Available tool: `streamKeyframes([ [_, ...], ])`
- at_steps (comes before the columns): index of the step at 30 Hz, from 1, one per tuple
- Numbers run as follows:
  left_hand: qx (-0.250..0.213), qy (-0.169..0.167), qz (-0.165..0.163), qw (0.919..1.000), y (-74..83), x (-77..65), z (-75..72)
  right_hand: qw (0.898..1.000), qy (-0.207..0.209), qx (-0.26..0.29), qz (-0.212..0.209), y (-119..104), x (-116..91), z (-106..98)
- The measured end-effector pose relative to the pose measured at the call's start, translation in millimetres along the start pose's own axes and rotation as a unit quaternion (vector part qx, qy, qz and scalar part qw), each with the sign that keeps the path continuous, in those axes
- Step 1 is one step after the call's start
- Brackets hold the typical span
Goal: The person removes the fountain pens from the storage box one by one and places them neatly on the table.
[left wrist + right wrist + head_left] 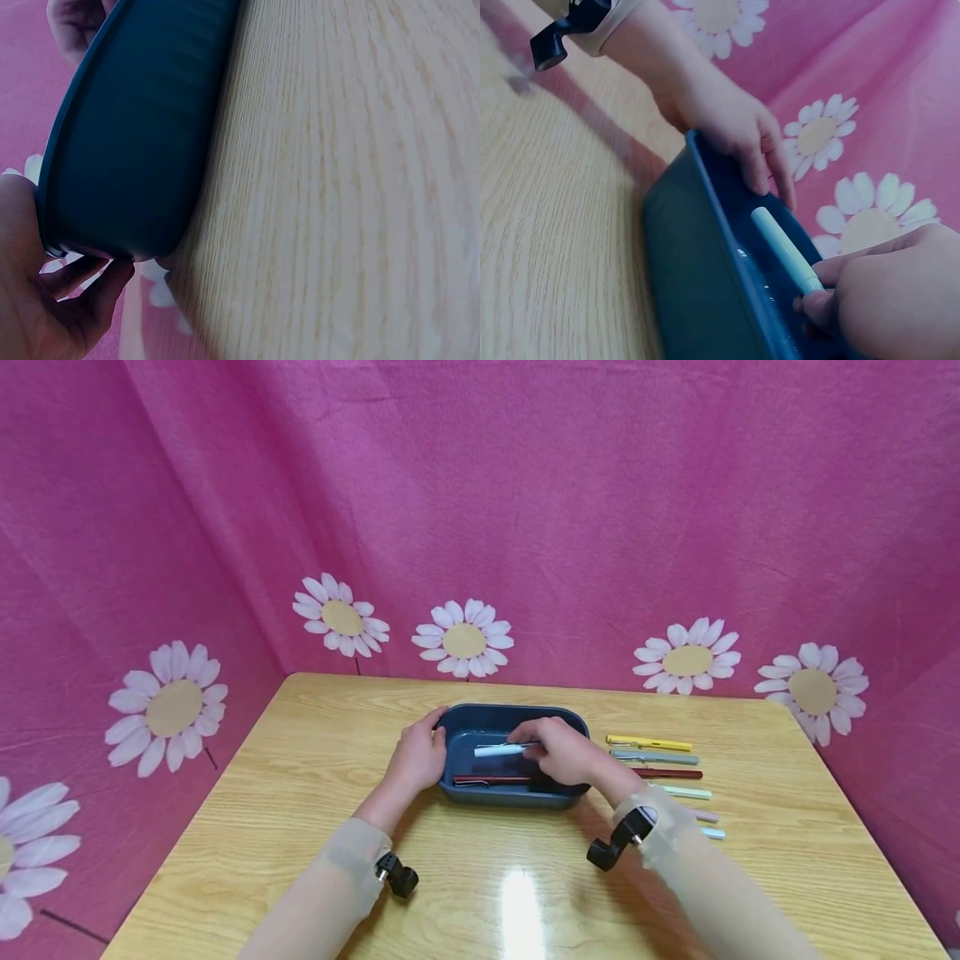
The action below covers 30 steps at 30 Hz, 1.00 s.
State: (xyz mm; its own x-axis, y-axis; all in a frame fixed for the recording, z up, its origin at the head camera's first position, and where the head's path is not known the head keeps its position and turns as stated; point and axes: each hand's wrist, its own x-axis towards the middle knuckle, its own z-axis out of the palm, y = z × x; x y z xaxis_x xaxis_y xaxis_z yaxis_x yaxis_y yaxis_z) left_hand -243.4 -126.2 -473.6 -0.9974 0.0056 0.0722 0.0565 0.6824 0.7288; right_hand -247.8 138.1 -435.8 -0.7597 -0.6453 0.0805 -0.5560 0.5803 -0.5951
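Note:
A dark blue oblong bin [510, 797] stands on the wooden table. At its left end my left hand [420, 756] grips the rim; in the left wrist view the fingers [101, 289] press against the outside of the end wall. Over the bin's right part, my right hand [564, 752] pinches a pale blue pen [497, 750] by one end. That pen [781, 241] points left, above the bin floor, in the right wrist view. Along the near inner side of the bin lies a dark red pen [491, 780], its right end in shadow.
Right of the bin, several pens lie in a row: yellow [652, 743], grey-blue [660, 758], dark red [675, 773], pale green [690, 792], pale pink [706, 816] and pale blue [713, 833]. My right forearm partly covers them. A pink flowered curtain [555, 527] hangs behind the table.

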Motion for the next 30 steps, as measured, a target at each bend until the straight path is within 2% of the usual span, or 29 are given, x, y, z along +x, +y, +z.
streamKeyframes([
  [8, -0.001, -0.002, 0.002, 1.0, 0.4, -0.1, 0.0, 0.999, 0.02, 0.008, -0.024, -2, -23, -16],
  [16, 0.001, -0.004, -0.009, 0.9999, 2.3, -1.4, -1.1, 1.0, 0.019, 0.006, -0.01, -9, -43, -29],
  [25, 0.003, -0.006, -0.015, 0.9999, 4.6, -2.4, -1.6, 0.999, 0.038, 0.024, 0.012, -13, -74, -40],
  [30, 0.006, -0.005, -0.01, 0.9999, 3.3, -1.7, -1.3, 0.998, 0.055, 0.014, 0.006, -10, -92, -46],
])
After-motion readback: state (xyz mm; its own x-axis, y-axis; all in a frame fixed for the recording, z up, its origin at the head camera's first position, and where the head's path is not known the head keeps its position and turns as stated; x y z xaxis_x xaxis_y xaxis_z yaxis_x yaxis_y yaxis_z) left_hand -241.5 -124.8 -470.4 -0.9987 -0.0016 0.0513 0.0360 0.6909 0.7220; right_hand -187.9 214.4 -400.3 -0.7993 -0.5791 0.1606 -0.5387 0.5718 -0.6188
